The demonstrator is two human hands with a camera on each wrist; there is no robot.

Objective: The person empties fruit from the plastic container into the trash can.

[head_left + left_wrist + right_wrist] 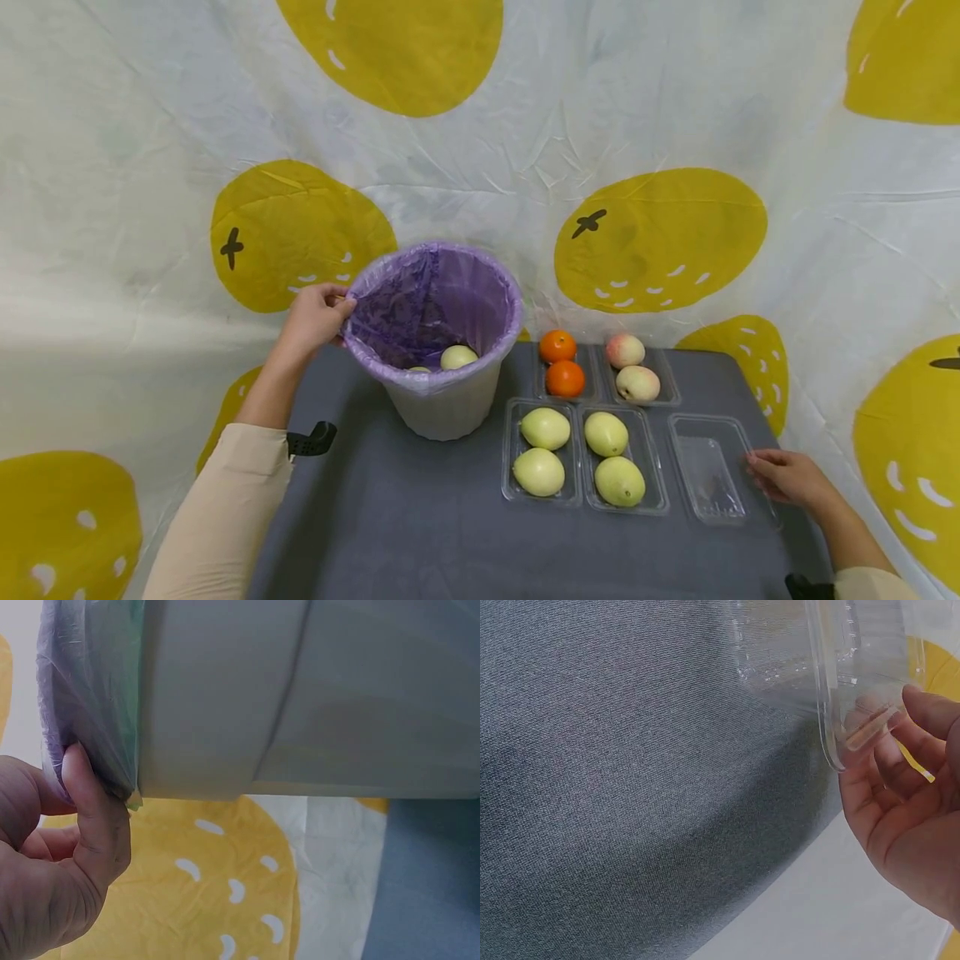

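Observation:
My left hand (318, 315) pinches the rim of a pale waste bin (446, 408) at its left side. A purple plastic bag (487, 292) lines the bin and folds over the rim; in the left wrist view, thumb and fingers (97, 817) grip the rim through it. Pale yellow-green fruit (457, 357) lies inside the bin. At the table's right, my right hand (787, 479) holds the edge of a clear plastic container (708, 471) with no fruit in it. The right wrist view shows thumb and fingers around the container's thin clear edge (870, 727).
Two clear containers of pale yellow-green fruit (540, 472) stand mid-table. Behind them are one container with two orange fruits (565, 379) and another with two peaches (637, 384). A grey cloth covers the table (420, 525); a fruit-print curtain (525, 142) hangs behind.

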